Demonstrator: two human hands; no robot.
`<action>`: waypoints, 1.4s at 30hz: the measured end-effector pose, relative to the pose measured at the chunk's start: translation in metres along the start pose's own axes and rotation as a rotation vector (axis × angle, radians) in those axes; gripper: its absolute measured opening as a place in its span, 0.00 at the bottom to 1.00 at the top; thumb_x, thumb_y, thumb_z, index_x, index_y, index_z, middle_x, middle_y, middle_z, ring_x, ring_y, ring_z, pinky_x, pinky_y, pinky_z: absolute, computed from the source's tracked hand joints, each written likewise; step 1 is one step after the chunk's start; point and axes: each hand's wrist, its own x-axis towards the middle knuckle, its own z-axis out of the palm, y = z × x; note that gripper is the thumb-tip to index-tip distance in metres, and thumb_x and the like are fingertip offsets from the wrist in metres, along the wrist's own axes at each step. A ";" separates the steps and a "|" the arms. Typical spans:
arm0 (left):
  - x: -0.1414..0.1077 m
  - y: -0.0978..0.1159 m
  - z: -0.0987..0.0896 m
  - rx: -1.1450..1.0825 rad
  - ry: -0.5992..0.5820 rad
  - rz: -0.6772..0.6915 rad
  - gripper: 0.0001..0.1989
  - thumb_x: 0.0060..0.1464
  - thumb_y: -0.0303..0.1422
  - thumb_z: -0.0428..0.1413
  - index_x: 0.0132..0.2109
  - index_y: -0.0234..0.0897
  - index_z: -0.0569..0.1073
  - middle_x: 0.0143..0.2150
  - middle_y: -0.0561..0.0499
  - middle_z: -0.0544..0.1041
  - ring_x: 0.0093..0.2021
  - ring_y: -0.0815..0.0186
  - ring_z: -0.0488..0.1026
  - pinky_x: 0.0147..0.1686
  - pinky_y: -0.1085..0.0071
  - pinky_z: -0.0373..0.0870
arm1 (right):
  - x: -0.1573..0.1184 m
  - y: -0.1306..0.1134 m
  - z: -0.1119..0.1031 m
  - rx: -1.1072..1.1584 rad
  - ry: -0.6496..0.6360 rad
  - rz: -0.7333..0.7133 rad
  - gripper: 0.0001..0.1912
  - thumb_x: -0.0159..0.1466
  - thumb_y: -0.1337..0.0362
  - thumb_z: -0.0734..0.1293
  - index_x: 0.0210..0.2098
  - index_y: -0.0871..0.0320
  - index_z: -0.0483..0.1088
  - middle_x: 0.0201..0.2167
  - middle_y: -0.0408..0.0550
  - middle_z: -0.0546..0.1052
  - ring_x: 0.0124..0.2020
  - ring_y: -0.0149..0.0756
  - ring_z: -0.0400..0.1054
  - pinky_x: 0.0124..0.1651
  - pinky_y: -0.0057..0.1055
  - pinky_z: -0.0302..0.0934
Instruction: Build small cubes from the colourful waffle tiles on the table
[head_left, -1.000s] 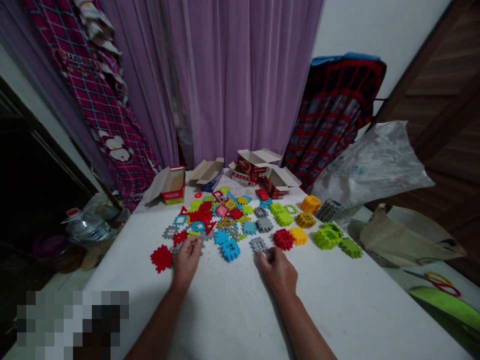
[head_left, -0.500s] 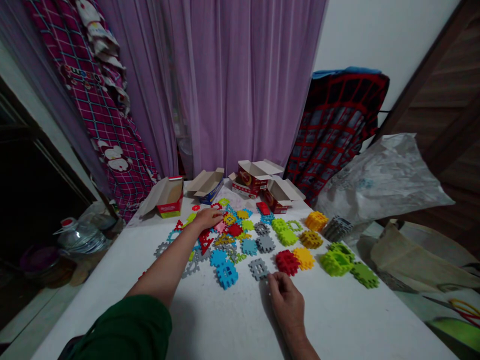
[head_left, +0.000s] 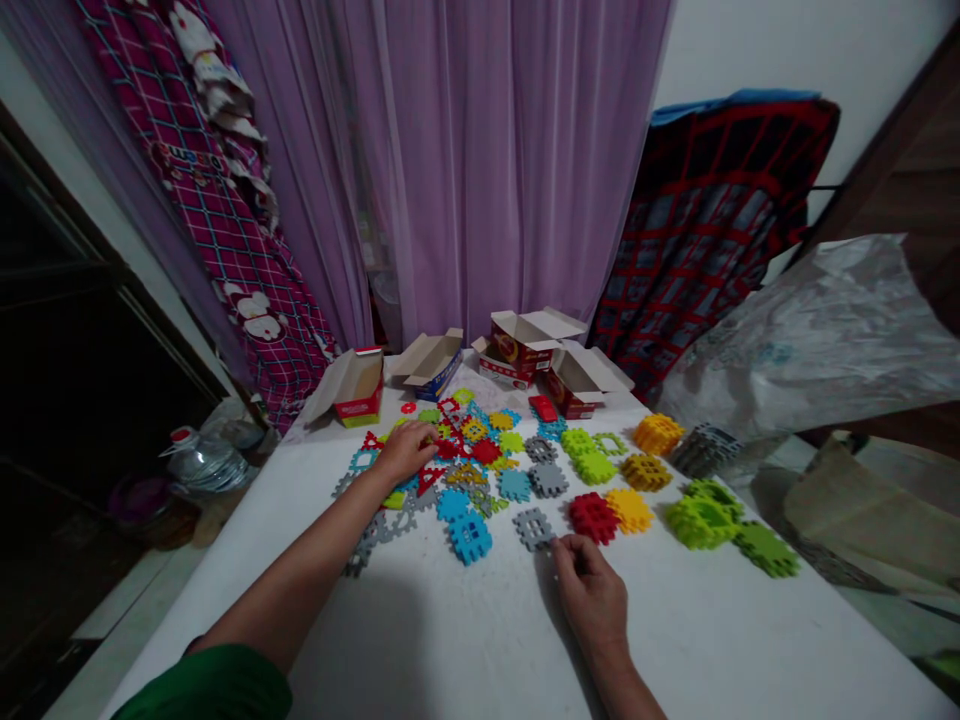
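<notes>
My left hand (head_left: 409, 450) reaches over a loose pile of coloured plastic interlocking tiles, its fingers bent down beside a red tile (head_left: 448, 448). The fingertips are partly hidden, so I cannot tell whether they hold a tile. My right hand (head_left: 594, 592) rests near the front of the table with fingers curled in, thumb against the index finger. Its fingertips lie by the near corner of a grey windowed tile (head_left: 534, 528); anything inside them is hidden. Close by are a dark red stack (head_left: 594, 518), a yellow tile (head_left: 630, 511) and a blue windowed stack (head_left: 470, 538).
Green stacks (head_left: 703, 515), a yellow-orange stack (head_left: 658, 434) and a dark grey stack (head_left: 706, 450) stand on the right of the white table (head_left: 480, 640). Several opened cardboard boxes line the back, including a red one (head_left: 360, 402) and a blue one (head_left: 439, 378).
My left hand has drawn back a little toward me and to the left over the pile. A pink tile by its fingers no longer shows. My right hand stays by the grey tile.
</notes>
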 end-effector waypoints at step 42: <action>-0.179 0.078 0.048 0.222 0.509 0.276 0.09 0.64 0.29 0.50 0.40 0.39 0.75 0.33 0.51 0.77 0.36 0.65 0.72 0.40 0.68 0.66 | 0.004 0.013 -0.079 0.170 -0.160 0.269 0.27 0.42 0.41 0.71 0.26 0.59 0.78 0.23 0.47 0.78 0.24 0.34 0.66 0.27 0.28 0.61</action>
